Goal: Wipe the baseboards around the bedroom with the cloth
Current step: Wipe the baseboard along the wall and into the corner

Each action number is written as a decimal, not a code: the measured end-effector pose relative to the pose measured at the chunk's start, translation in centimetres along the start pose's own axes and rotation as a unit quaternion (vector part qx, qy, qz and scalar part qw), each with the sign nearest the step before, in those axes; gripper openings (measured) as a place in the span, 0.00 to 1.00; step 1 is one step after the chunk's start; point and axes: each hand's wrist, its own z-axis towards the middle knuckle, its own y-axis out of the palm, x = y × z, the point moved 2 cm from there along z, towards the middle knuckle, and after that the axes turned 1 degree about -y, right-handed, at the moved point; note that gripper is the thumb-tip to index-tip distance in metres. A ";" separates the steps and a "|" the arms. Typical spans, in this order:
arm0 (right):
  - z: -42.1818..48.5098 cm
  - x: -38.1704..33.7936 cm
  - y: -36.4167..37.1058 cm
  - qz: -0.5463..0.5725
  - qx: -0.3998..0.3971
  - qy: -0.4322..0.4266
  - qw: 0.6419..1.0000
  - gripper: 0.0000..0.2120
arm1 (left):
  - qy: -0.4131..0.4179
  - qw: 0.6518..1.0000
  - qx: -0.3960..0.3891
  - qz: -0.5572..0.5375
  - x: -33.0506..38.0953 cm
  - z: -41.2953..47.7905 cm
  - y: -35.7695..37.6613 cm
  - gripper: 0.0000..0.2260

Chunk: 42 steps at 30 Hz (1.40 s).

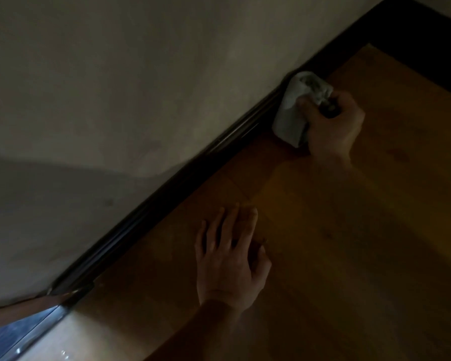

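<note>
Dim bedroom, wooden floor (pixel 349 243). The cloth (pixel 289 112) presses against the dark baseboard (pixel 167 191), bunched and grasped by the right grip (pixel 333 126). The left grip (pixel 229 259) lies flat, released, on the floor. In this gloom, dusty stretches could be missed.
</note>
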 end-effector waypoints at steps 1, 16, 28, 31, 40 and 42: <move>0.8 -0.1 -0.3 -0.011 0.005 0.005 1.000 0.12 | -0.001 1.000 0.000 -0.001 0.0 0.0 0.0 0.31; -0.5 -0.7 1.2 0.022 0.125 0.024 0.992 0.19 | 0.002 1.000 0.007 0.016 0.1 0.0 -0.2 0.30; -5.4 -0.4 1.7 0.094 0.036 0.078 0.992 0.12 | 0.003 1.000 0.018 0.006 0.2 -0.1 -0.1 0.29; -5.3 -0.6 1.8 0.110 0.062 0.099 0.987 0.11 | 0.000 1.000 0.012 0.007 0.3 0.0 -0.2 0.29; -7.7 -0.5 2.6 0.127 0.036 0.127 0.983 0.11 | -0.005 1.000 0.011 -0.007 0.2 0.0 -0.1 0.29; -7.6 -0.8 3.0 0.140 0.067 0.141 0.978 0.13 | -0.006 1.000 0.016 -0.014 0.2 0.0 -0.1 0.29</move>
